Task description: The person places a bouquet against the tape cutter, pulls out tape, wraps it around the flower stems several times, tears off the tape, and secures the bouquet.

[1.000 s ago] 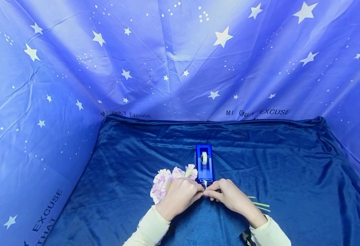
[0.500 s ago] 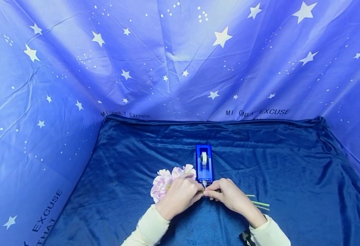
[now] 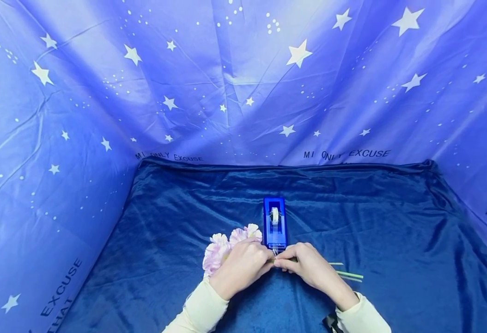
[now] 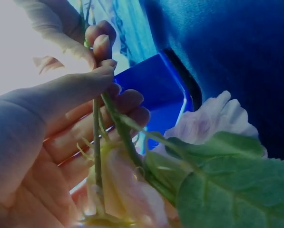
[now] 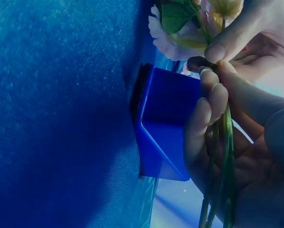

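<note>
Side by side, both hands hold a small bunch of artificial-looking flowers by the stems, just in front of a blue tape dispenser. My left hand pinches the stems between thumb and fingers below the blooms. Pale pink-white flowers show beyond that hand, with green leaves in the left wrist view. My right hand grips the same stems close to the left fingertips; the stem ends stick out to its right. A clear strip of tape runs from the dispenser to the fingertips.
Dark blue velvety cloth covers the table. Blue star-printed curtains stand behind and at both sides. A white roll of tape sits in the dispenser. Something dark lies by the right cuff.
The flower heads have turned slightly as the stems roll between the fingers. Both hands stay at nearly the same place, and the head view has tilted a little.
</note>
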`<action>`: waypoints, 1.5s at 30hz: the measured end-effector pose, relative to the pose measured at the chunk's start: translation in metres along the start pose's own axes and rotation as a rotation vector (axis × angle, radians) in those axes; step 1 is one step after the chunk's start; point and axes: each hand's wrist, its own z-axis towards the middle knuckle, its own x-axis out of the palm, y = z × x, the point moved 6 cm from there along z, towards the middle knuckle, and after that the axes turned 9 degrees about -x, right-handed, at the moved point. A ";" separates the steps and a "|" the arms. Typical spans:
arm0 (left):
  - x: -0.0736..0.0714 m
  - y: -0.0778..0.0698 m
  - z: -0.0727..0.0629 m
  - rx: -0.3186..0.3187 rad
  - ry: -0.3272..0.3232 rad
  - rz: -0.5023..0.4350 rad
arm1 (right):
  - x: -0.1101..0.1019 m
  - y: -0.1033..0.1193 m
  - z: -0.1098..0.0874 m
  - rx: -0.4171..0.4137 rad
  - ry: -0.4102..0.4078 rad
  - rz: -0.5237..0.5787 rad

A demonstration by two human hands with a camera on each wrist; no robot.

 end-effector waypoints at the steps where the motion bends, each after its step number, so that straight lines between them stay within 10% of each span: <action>1: 0.000 0.000 0.000 0.001 0.002 0.005 | 0.000 0.000 0.000 -0.001 -0.004 -0.004; 27: -0.001 -0.003 0.003 0.046 0.134 0.017 | 0.001 -0.001 -0.002 -0.048 -0.082 -0.127; 45: -0.001 0.001 0.007 -0.008 0.102 0.063 | 0.001 0.000 -0.002 0.007 -0.048 -0.175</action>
